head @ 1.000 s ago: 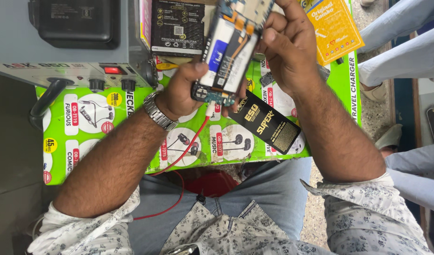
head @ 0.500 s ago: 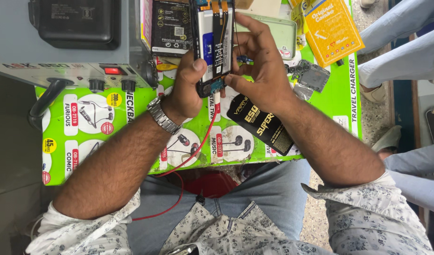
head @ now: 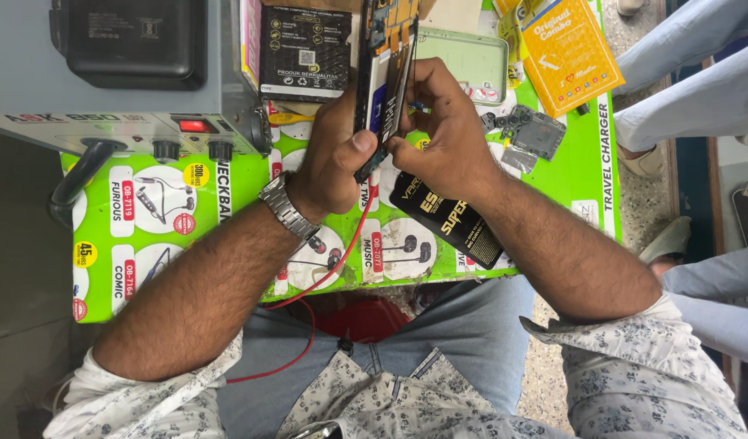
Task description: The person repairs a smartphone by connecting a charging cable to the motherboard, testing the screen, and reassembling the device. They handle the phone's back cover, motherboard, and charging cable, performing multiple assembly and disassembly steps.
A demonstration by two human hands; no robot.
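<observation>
Phone innards, an opened handset [head: 384,77] turned edge-on, stood upright above the desk's far edge, pinched between left hand [head: 335,158] and right hand [head: 441,134]. Black slim box [head: 447,219] lay beneath them; grey power unit [head: 118,77] filled the desk's far-left corner.

Your left hand [head: 335,158] and right hand [head: 439,134] turning the opened phone [head: 384,73] from face-on to edge-on, your right hand sliding down from its top to its lower edge, green case [head: 463,61] behind getting uncovered
</observation>
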